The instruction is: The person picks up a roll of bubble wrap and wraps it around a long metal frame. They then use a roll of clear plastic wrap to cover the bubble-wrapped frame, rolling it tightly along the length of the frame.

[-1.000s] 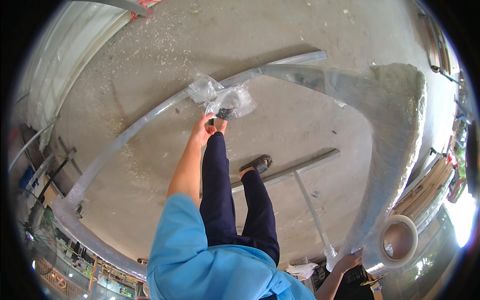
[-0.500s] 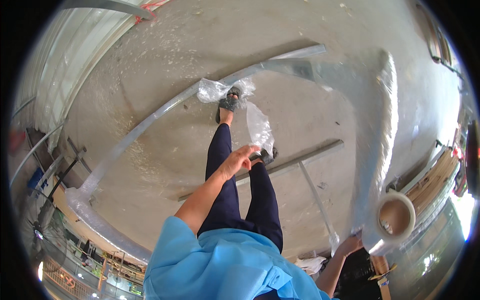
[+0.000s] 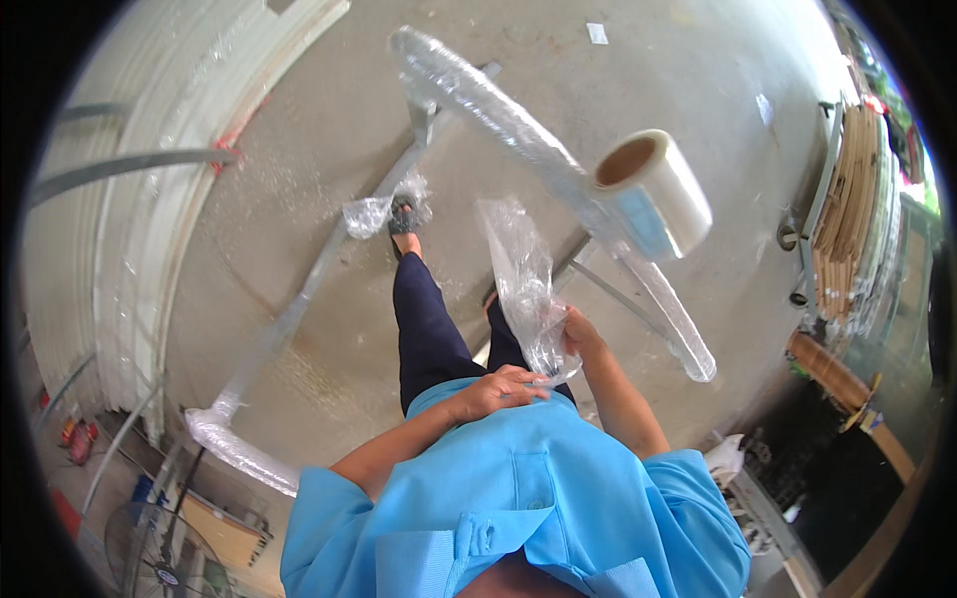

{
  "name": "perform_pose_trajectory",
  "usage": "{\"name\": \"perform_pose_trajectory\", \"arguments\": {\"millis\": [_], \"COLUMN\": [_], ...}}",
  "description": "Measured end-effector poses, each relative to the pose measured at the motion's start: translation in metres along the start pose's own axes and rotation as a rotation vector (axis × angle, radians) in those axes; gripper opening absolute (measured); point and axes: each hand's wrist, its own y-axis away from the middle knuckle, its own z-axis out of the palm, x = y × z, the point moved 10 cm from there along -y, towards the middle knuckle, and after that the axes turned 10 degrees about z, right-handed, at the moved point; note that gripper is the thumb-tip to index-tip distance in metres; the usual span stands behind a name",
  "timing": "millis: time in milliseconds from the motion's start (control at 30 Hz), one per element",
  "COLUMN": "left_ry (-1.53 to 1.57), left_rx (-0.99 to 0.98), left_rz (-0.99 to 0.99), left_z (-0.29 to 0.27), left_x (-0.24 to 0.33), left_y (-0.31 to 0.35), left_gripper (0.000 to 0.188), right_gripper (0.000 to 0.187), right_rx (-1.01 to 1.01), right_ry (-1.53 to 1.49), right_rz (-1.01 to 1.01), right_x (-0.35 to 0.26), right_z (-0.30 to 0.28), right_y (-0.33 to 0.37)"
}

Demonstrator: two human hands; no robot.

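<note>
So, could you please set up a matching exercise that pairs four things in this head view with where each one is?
Things:
1. roll of stretch film
2. crumpled clear plastic strip
3. left hand
4. sandalled foot

Places:
A. resting against the front of the blue shirt
B. on the concrete floor beside the long grey metal bar
C. gripped at its lower end by the right hand
D. up in the air at the right, a band of film running from it

Pairs: 1-D, 2-C, 3-A, 4-B
</note>
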Motion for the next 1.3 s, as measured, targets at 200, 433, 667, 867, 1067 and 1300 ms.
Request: {"name": "perform_pose_trajectory", "arguments": {"millis": [200, 433, 667, 867, 1067, 1300], "left_ry": [0.184, 0.621, 0.642, 0.385, 0.131, 0.746], "left_rx": [0.904, 0.836, 0.237, -0.140, -0.064, -0.647], "left_rz": [-0.343, -0.173, 0.099, 0.193, 0.001, -0.120], "left_z": [-0.121, -0.137, -0.047, 0.048, 0.072, 0.233], "left_x": [-0.026, -0.005, 0.089, 0.163, 0.130, 0.154], "left_y": [0.059, -0.003, -0.104, -0.156, -0.216, -0.251], "left_gripper": [0.082, 0.113, 0.091, 0.067, 0.064, 0.069], "right_gripper": [0.048, 0.059, 0.043, 0.032, 0.016, 0.013], "right_rx": [0.494, 0.305, -0.052, -0.121, -0.128, -0.022], "right_ry": [1.665, 1.569, 1.125, 0.783, 0.516, 0.524], "right_rz": [-0.837, -1.166, -1.155, -1.100, -1.246, -1.297], "right_x": [-0.094, -0.121, -0.137, -0.131, -0.120, -0.097], "right_z": [0.114, 0.174, 0.126, 0.054, 0.013, -0.008], "right_y": [0.106, 0.241, 0.347, 0.407, 0.466, 0.497]}}
